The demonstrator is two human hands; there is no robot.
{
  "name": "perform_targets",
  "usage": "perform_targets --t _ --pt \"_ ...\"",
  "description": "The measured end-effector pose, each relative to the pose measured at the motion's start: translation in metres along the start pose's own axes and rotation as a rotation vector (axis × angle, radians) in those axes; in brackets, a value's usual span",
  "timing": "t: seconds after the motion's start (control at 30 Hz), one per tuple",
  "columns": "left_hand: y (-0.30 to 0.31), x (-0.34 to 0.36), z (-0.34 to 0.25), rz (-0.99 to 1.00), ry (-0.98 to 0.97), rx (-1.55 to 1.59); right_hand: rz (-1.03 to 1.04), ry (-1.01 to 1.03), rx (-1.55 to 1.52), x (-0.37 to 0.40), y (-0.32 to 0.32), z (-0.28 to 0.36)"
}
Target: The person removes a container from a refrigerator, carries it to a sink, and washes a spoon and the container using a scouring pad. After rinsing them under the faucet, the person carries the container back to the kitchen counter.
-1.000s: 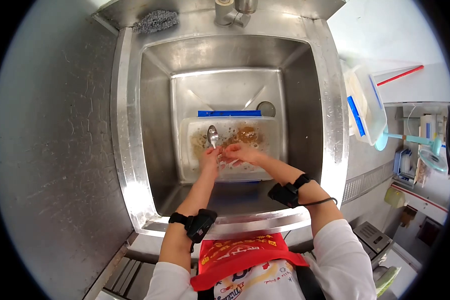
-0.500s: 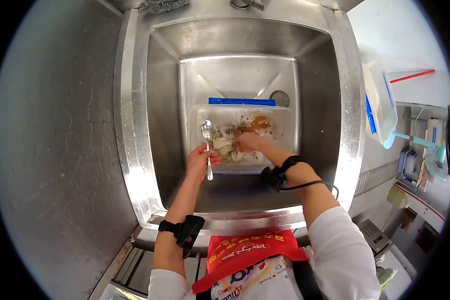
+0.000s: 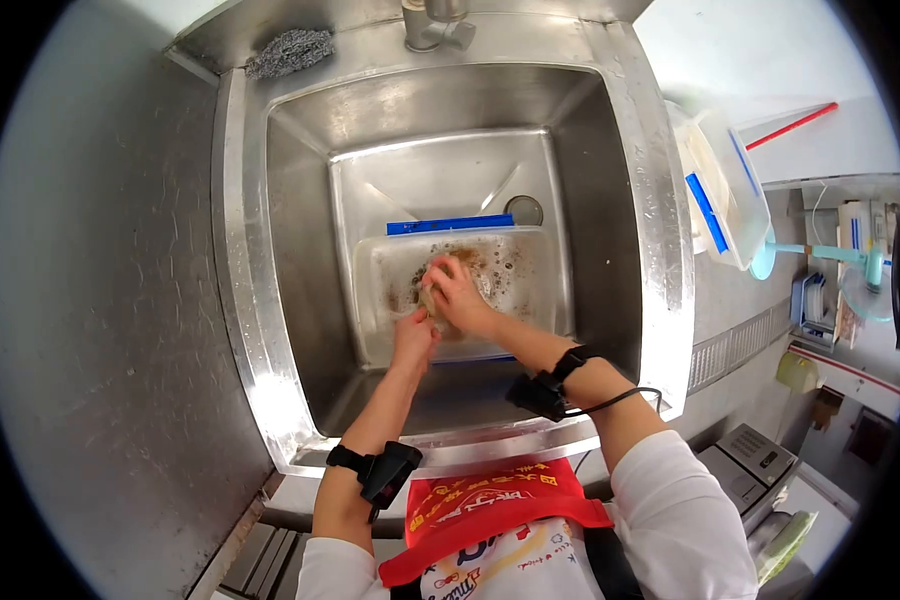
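Observation:
A clear plastic tub with blue clips and sudsy, brown-flecked water lies in the metal sink. Over the tub's left half, my left hand is closed at the lower end of a pale cloth. My right hand touches it from above right, its fingers curled round the cloth. The spoon is largely hidden between the hands, so which hand has it is unclear.
A faucet and a steel-wool scrubber are at the sink's back edge. The round drain piece lies behind the tub. Another clear container stands to the right.
Both hands have come together, and the cloth has been lifted between them. The spoon, clearly visible in my left hand before, is now mostly covered. The view has shifted and tilted.

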State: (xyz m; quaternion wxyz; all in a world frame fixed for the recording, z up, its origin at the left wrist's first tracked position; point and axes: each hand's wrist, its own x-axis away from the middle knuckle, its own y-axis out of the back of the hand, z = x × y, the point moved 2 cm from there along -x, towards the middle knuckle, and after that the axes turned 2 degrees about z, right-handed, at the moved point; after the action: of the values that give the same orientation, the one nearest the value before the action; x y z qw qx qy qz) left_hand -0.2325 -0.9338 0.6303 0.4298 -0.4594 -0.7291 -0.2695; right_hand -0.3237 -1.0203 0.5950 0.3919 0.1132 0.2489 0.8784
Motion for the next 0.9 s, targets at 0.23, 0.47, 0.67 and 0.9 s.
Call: perform_targets --t 0.23,0.47,0.67,0.9 --pt "0.009 0.003 -0.002 0.186 0.158 0.188 -0.139 -0.175 0.111 -0.016 -0.010 -0.048" --pt "0.029 0.008 -0.006 0.171 0.191 0.273 0.028 -0.238 -0.226 -0.009 0.029 -0.043" --pt "0.010 0.000 -0.006 0.178 0.184 0.121 0.237 0.112 -0.105 0.002 0.024 0.012" --pt "0.019 0.005 0.000 0.288 0.237 0.136 0.127 -0.278 0.434 -0.013 0.004 -0.044"
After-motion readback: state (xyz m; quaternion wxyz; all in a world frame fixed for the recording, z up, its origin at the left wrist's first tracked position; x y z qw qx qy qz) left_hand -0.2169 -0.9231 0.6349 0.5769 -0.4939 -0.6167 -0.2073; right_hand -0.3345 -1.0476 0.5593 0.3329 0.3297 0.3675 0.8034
